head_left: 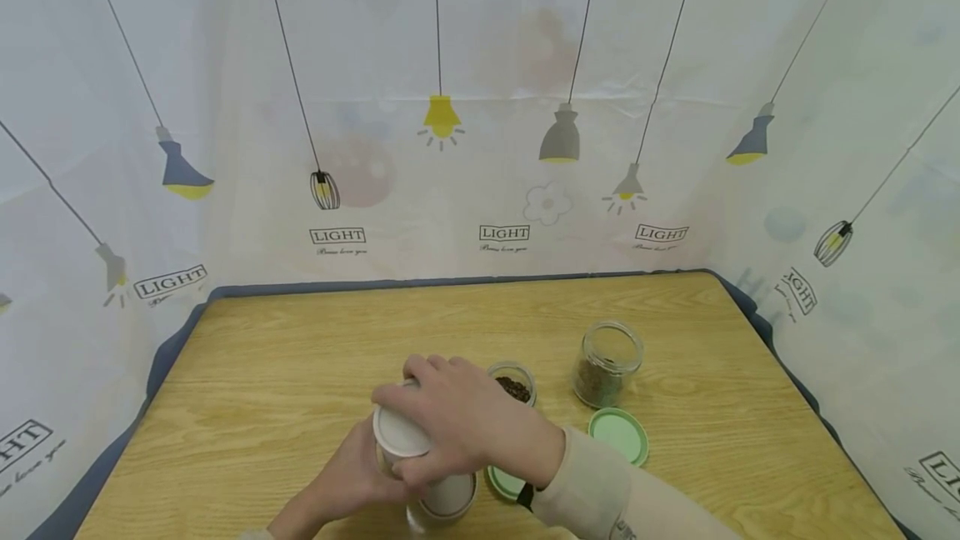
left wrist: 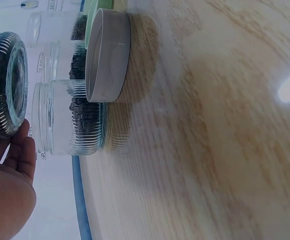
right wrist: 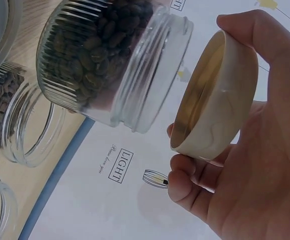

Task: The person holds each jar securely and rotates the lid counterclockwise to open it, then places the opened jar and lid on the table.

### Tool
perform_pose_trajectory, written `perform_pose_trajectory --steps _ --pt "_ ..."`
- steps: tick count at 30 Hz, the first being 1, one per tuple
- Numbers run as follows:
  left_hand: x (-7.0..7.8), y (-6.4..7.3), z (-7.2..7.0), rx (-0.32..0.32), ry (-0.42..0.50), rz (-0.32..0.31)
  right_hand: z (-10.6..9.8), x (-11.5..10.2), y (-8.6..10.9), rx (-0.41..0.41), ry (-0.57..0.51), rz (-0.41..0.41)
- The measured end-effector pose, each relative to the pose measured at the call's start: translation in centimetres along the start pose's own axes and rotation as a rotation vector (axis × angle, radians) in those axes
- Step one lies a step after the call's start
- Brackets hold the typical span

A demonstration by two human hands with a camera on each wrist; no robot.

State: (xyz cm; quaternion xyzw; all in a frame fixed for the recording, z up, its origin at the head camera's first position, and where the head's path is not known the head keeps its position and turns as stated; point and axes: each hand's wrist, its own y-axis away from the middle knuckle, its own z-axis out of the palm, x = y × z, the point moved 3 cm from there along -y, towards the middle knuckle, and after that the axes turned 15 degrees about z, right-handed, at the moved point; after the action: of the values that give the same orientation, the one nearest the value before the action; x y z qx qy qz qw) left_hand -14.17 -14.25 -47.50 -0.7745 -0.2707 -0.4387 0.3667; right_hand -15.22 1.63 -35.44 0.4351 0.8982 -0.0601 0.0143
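Note:
My left hand [head_left: 352, 469] grips a ribbed glass jar [right wrist: 90, 55] that holds dark coffee beans. A cream-white lid [right wrist: 220, 95] is pinched at its rim by the thumb and fingers of my right hand [head_left: 461, 415]. In the right wrist view, a narrow gap separates this lid from the jar's threaded mouth, and its hollow side faces the jar. Seen from the head, the lid covers most of the jar. The left wrist view shows the jar's base tilted, with left fingers [left wrist: 25, 155] curled beneath it.
Another white lid [left wrist: 107, 55] lies on the wooden table [head_left: 300, 357], near a standing jar of dark beans [left wrist: 85, 120]. Farther right are a second open bean jar [head_left: 513, 382], a larger glass jar [head_left: 607, 365] with brownish contents, and a green lid [head_left: 618, 436]. Another green lid [head_left: 506, 483] lies beside my right wrist.

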Motion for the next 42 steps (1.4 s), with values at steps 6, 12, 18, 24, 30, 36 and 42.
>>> perform_pose_trajectory --steps 6,12,18,24,30,36,42 --pt "-0.1 -0.2 -0.1 0.001 -0.019 -0.004 -0.3 0.3 0.1 -0.011 -0.026 0.014" --pt "0.0 -0.3 -0.2 0.016 -0.044 -0.022 -0.7 0.7 0.3 -0.027 -0.039 0.037" --pt "0.1 -0.3 -0.2 0.021 -0.061 -0.016 -0.9 1.0 0.5 -0.05 -0.063 0.059" --pt "0.2 -0.2 -0.4 0.026 -0.065 -0.002 -1.2 1.3 0.8 -0.055 -0.059 0.083" --pt "0.1 0.0 -0.7 0.037 -0.088 -0.026 -1.4 1.8 1.1 -0.052 -0.045 0.112" --pt "0.2 0.2 -1.1 0.058 -0.135 -0.043 -1.5 2.3 1.3 -0.018 -0.072 0.101" --pt "0.3 0.4 -1.3 0.072 -0.196 -0.012 -1.4 2.9 1.7 -0.031 -0.099 0.119"
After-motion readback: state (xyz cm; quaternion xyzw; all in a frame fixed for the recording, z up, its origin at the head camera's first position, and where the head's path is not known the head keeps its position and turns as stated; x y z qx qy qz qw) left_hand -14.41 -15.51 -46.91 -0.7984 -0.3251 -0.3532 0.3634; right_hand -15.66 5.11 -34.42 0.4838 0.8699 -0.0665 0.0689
